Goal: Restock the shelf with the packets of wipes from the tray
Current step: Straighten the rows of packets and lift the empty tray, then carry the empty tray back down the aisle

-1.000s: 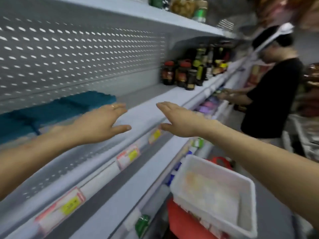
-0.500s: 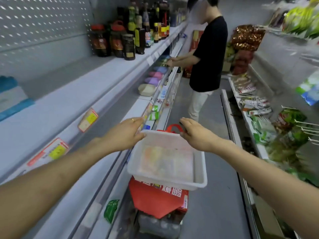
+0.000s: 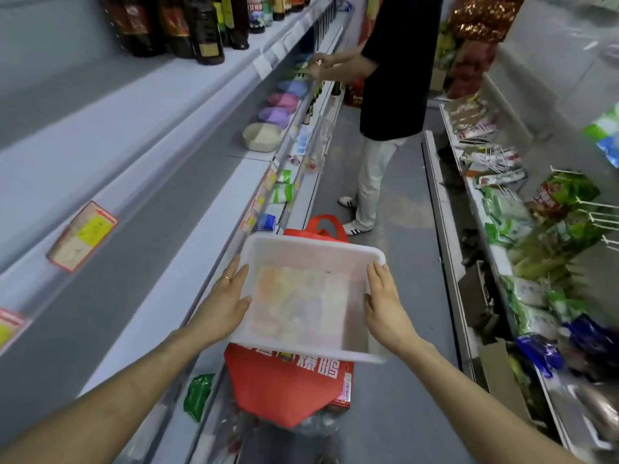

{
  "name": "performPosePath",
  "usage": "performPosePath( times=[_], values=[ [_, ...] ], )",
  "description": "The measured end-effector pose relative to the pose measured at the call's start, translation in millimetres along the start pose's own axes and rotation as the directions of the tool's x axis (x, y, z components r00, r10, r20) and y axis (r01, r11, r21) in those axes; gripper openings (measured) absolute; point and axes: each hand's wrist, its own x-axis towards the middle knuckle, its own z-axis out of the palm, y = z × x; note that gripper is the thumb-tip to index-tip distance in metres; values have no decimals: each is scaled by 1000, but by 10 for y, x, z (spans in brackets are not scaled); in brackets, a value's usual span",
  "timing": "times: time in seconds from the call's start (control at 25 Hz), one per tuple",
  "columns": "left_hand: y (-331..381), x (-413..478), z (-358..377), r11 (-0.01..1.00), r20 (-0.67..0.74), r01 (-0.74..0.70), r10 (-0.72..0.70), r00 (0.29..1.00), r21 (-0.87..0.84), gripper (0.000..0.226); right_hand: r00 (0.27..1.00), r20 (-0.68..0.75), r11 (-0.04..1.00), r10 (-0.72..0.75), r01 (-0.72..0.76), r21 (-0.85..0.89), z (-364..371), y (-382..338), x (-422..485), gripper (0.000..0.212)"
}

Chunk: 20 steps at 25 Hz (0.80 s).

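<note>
L hand (image 3: pixel 227 296) and R hand (image 3: pixel 385 308) are on opposite sides of the white translucent tray (image 3: pixel 311 244). L hand is flat vs the tray's left wall, fingers straight and pointing fwd, thumb tip at the rim. There is a ring (image 3: pixel 227 278) on one finger. R hand is flat vs the right wall, fingers straight and together. Neither hand is curled round anything; both are open-palmed and touching the tray only.

The tray sits in the aisle, low, on top of a red bag (image 3: pixel 284 386) w/ white lettering, just right of the shelf unit (image 3: pixel 144 135). The tray's inside is a pale orange/pink blur, so can't tell if any wipes packets are in it.

The mid shelf board on the left is bare grey, w/ a price tag (image 3: pixel 82 236) on its front edge. Dark bottles (image 3: pixel 187 25) stand on the shelf further along. A beige bowl (image 3: pixel 263 137) sits on the lower shelf, w/ purple and pink items behind it. A green packet (image 3: pixel 197 395) is at the bottom shelf edge near the bag. Another person (image 3: pixel 392 78), in a black top and light trousers, stands ahead facing the shelf w/ hands at it. Bagged goods (image 3: pixel 522 212) hang on pegs on the right rack.
</note>
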Motion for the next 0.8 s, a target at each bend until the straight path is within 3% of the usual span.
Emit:
performPosePath(
  times=[0.24, 0.6, 0.8],
  values=[
    [-52, 126, 101, 992, -55, -111, 107, 993, -68, 74, 996, -54, 995, 69, -73, -66, 111, 8, -81, 91],
    [-94, 126, 130, 996, -166, -84, 78, 983, -29, 73, 967, -197, 985, 160, -170, -34, 161, -114, -167, 74],
    [-82, 22, 109, 997, -191, -57, 47, 980, -49, 72, 953, -247, 983, 176, -184, -9, 114, -103, -237, 75]
  ],
)
